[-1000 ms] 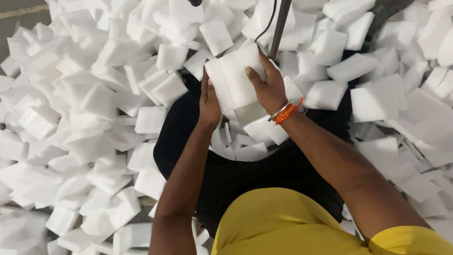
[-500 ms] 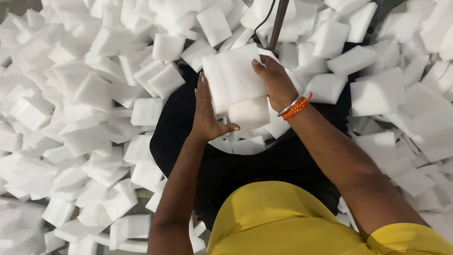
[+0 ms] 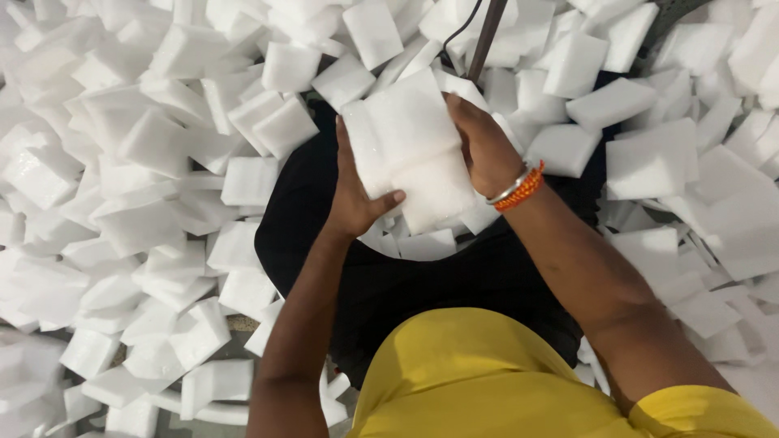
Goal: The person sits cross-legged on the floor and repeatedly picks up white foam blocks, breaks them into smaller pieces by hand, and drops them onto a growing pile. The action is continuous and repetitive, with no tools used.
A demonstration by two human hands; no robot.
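White foam block stack point(image 3: 410, 158) held above lap between left hand point(image 3: 353, 195) and right hand point(image 3: 487, 146), both grips clamped on its sides. Loose foam blocks point(image 3: 162, 146) heaped around; dark rod point(image 3: 485, 36) behind.

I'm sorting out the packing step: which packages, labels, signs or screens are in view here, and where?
None in view: no packages, labels, signs or screens.
Stack of white foam blocks: plain rectangles, held between left hand and right hand.
Loose white foam blocks: unmarked, piled all around.
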